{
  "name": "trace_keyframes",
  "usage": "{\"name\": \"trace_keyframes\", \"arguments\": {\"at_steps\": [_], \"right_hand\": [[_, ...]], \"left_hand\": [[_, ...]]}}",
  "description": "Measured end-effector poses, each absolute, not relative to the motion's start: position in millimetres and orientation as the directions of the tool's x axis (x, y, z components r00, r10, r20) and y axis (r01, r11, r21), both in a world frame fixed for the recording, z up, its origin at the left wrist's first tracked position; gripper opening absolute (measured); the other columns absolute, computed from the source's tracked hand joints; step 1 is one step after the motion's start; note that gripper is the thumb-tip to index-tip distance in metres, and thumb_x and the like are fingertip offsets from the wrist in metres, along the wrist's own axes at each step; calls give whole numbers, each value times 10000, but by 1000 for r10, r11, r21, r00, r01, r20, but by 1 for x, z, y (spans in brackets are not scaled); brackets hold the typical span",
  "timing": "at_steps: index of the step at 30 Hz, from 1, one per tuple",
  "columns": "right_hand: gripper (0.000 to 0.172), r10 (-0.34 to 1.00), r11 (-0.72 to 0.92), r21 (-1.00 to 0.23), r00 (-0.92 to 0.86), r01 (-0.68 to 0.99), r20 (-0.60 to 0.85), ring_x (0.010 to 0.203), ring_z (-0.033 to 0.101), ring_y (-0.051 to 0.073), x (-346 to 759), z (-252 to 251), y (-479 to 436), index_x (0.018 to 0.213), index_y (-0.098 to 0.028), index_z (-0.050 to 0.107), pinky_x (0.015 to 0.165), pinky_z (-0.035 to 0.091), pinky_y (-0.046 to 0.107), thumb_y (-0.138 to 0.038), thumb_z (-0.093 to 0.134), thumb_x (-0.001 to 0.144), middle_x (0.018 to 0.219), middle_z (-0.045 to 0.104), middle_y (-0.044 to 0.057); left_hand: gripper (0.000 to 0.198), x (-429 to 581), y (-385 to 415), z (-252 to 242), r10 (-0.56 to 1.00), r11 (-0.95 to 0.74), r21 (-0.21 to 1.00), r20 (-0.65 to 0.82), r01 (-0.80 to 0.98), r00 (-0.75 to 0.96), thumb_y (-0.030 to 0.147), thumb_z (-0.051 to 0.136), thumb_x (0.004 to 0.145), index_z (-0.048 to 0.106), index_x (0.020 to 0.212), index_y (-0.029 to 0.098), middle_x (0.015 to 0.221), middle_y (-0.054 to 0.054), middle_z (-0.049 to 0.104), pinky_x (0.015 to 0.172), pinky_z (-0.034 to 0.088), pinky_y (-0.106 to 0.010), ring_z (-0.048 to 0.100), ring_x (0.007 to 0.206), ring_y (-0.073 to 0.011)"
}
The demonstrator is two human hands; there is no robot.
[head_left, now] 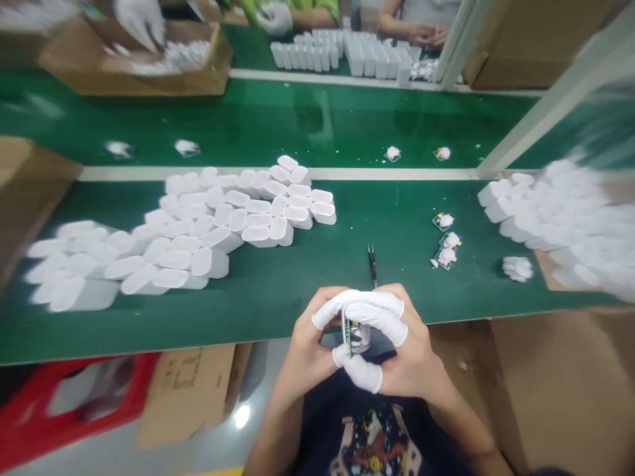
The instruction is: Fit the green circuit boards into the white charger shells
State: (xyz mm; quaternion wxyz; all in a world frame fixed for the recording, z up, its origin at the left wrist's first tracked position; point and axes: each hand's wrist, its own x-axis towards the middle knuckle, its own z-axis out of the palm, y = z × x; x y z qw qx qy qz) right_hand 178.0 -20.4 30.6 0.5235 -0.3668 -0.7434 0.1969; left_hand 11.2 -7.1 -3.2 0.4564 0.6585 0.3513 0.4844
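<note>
Both my hands are together at the table's front edge, with white cots on several fingers. Between them is a small green circuit board [348,336], held on edge, with a pale component on its right side. My left hand [310,347] is closed on the board from the left, and my right hand [409,354] curls round it from the right. The fingers hide much of the board, and I cannot tell whether a white shell is also in the grip. Just beyond the fingertips, black tweezers [372,264] lie on the green table [297,277].
Rows of white plastic housings [258,218] stand at left; more are heaped in a box [543,271] at right. Circuit boards [446,256] and a white clump [517,268] lie right of centre. Across the belt [347,119], co-workers' hands work by a carton [143,82].
</note>
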Motion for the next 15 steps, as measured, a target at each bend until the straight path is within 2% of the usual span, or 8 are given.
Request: {"name": "trace_keyframes", "arguments": {"at_steps": [5,11,13,15], "right_hand": [[556,760,647,-690,-204,323,617,1030,672,293,183,30,-17,1402,-251,614,864,614,439,-261,807,880,1135,741,120],[601,798,597,-756,-297,269,524,1169,646,316,192,33,-14,1405,-299,619,977,597,464,-291,860,855,1251,715,128],[591,831,538,-806,-315,247,458,1282,617,329,194,34,-17,1392,-334,631,1060,564,487,-328,870,851,1355,682,122],[582,898,399,-891,-287,216,332,1378,585,336,194,33,-24,1405,-347,625,1139,520,507,-373,853,870,1468,628,120]], "left_hand": [[441,13,-7,-6,900,-313,950,301,-14,316,288,855,853,700,1264,240,1133,-60,697,730,639,-243,729,972,-216],[436,18,-10,-7,885,-318,945,325,-75,335,257,844,872,690,1280,254,1167,-62,688,716,636,-232,727,983,-205],[438,19,-11,-8,882,-342,938,344,-65,324,243,826,884,676,1295,254,1193,-69,686,724,640,-243,732,1003,-214],[453,18,-11,-8,882,-368,930,352,-11,312,205,801,892,657,1319,250,1218,-79,683,760,644,-262,733,1043,-227]]}}
